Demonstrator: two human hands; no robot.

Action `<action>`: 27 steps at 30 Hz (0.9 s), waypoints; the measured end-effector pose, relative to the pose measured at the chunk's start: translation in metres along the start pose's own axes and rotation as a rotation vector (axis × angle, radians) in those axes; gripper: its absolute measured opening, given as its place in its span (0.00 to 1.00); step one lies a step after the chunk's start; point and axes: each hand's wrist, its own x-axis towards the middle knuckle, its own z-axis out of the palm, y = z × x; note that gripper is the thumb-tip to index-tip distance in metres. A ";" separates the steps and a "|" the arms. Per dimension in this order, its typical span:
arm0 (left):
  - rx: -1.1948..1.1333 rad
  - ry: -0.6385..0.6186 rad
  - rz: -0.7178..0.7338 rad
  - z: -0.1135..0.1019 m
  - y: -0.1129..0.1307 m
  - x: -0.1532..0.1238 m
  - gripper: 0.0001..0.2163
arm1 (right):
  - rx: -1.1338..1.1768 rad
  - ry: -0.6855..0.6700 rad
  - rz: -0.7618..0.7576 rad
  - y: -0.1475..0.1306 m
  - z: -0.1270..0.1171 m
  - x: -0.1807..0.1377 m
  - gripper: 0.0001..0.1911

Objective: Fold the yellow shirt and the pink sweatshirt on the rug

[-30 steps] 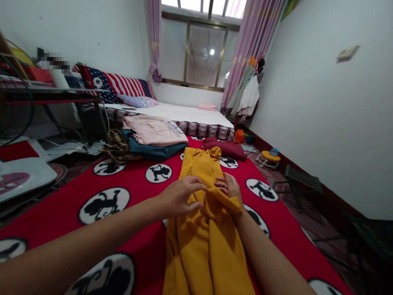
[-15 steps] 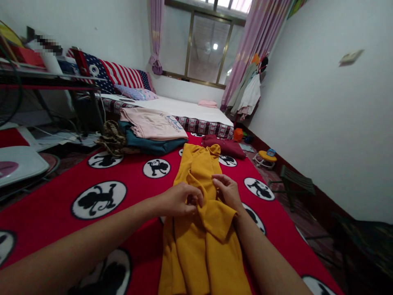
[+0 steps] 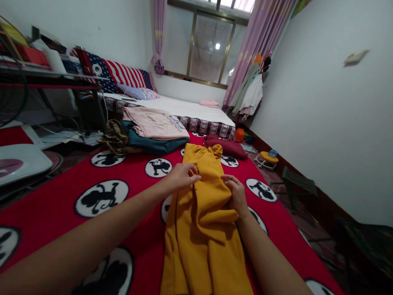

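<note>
A mustard-yellow garment (image 3: 204,237) lies lengthwise in front of me, with loose folds bunched across its middle. Over its upper left edge is my left hand (image 3: 181,177), thumb and forefinger apart, just above the cloth. My right hand (image 3: 237,194) is at the garment's right edge, fingers bent around a fold of the fabric; its thumb is mostly hidden. Beneath the garment spreads a red blanket (image 3: 135,229) printed with black monkey figures in white circles.
Beyond the garment lie a folded pile with a pink shirt (image 3: 153,123) over teal cloth (image 3: 156,144), a brown patterned cloth (image 3: 115,137) and folded maroon clothing (image 3: 227,146). A cluttered desk (image 3: 52,80) stands left. A dark folding stool (image 3: 297,180) stands right of the blanket.
My left hand has moved forward, away from the middle fold, with its fingers opening. My right hand has shifted slightly right, and the bunched fabric now spreads further toward that side.
</note>
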 end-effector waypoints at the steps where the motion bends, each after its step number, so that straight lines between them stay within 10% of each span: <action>1: 0.068 0.104 -0.029 0.007 -0.005 0.011 0.16 | -0.039 -0.016 -0.015 -0.002 0.000 -0.002 0.10; 8: 0.138 0.168 -0.188 0.040 -0.023 0.041 0.09 | -0.641 -0.130 0.078 0.002 -0.019 0.012 0.12; 11: 0.127 0.262 -0.232 0.049 -0.022 0.036 0.10 | -0.854 -0.021 -0.113 -0.002 -0.022 0.037 0.13; 20: 0.035 0.397 -0.035 0.063 -0.026 0.034 0.08 | -1.318 -0.103 -0.409 -0.021 0.055 0.122 0.32; 27: -0.256 0.520 0.070 0.062 -0.026 0.034 0.07 | -1.312 0.059 -0.402 -0.020 0.046 0.168 0.09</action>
